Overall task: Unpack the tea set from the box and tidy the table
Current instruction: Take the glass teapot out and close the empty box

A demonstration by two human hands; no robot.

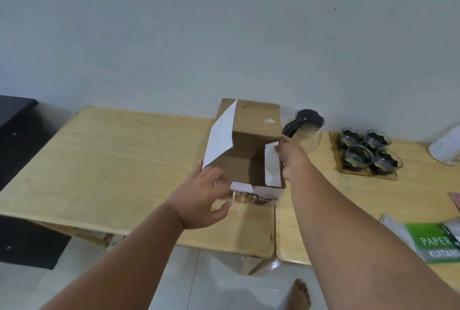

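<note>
An open cardboard box (249, 135) with printed sides stands on the wooden table (119, 160), its inside looking empty. My left hand (204, 200) holds the box's near left corner by the small front flap. My right hand (291, 158) pinches the white right flap. The tall left flap stands up. Behind the box to the right sits a glass teapot (308, 130) with a black lid and handle. Several glass cups with black holders rest on a wooden tray (343, 167) further right.
A second wooden table (348, 210) adjoins on the right, carrying a green paper booklet (433, 242) and a white container (448, 145) at the far right edge. Dark furniture (17, 135) stands at left. The wall is just behind the tables. My bare foot (301, 294) is on the tiled floor.
</note>
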